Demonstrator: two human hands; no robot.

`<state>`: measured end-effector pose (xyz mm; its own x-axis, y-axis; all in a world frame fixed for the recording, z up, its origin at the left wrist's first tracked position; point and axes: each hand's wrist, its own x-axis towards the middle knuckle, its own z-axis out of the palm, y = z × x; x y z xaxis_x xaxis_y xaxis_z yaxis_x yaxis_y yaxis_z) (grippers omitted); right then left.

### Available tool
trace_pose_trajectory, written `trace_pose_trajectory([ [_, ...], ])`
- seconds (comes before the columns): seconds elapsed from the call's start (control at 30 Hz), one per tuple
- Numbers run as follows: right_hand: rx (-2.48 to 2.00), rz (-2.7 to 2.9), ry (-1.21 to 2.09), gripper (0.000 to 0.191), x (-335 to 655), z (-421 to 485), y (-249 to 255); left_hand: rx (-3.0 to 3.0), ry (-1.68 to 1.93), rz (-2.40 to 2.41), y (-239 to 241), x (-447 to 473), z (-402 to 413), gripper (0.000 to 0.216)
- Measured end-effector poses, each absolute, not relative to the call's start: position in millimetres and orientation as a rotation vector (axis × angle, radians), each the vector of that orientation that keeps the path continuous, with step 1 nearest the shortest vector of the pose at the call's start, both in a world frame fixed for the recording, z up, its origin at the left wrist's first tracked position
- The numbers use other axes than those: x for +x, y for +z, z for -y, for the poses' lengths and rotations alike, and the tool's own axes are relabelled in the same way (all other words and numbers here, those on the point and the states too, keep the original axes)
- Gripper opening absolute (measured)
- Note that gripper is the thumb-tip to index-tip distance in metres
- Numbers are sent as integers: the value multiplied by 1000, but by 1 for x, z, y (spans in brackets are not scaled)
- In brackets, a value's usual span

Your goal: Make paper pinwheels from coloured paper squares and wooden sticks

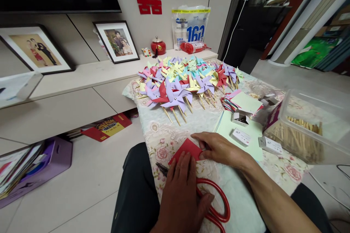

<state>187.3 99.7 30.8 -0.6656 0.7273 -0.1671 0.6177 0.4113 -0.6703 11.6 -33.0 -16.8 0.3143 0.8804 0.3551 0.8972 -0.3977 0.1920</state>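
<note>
A small piece of red paper [188, 147], which looks folded, lies on the table in front of me. My left hand [182, 185] rests flat with its fingers stretched over the paper's near edge. Under that hand lies a pair of scissors [225, 204] with red handles, and the dark blade tips show to the left of the fingers. At the paper's right corner, my right hand [218, 147] holds the edge between thumb and fingers, the index finger reaching along the far side. Beyond both hands stands a bunch of finished paper pinwheels [177, 96] on wooden sticks.
On the right are a stack of coloured paper [246, 102], light green sheets [254, 134], an open box of small fasteners [240, 118], small white boxes [240, 137] and a clear plastic bin [295, 138] of wooden sticks. A cabinet [68, 105] runs along the wall.
</note>
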Motion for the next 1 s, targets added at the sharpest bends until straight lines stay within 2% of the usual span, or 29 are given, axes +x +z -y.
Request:
trace_pose_trajectory([
  [0.33, -1234, 2279, 1165, 42, 186, -99, 17, -2526, -622, 1695, -18, 10, 32, 79],
  [0.5, -1248, 2227, 1176, 37, 187, -102, 12, -2607, -630, 1643, -9, 6, 31, 66],
  [0.7, -1237, 2215, 1195, 36, 188, -102, 13, -2597, -609, 1567, -5, 3, 29, 54],
  [1.0, -1221, 2174, 1142, 34, 190, -102, 10, -2515, -517, 1472, -5, 3, 26, 59],
])
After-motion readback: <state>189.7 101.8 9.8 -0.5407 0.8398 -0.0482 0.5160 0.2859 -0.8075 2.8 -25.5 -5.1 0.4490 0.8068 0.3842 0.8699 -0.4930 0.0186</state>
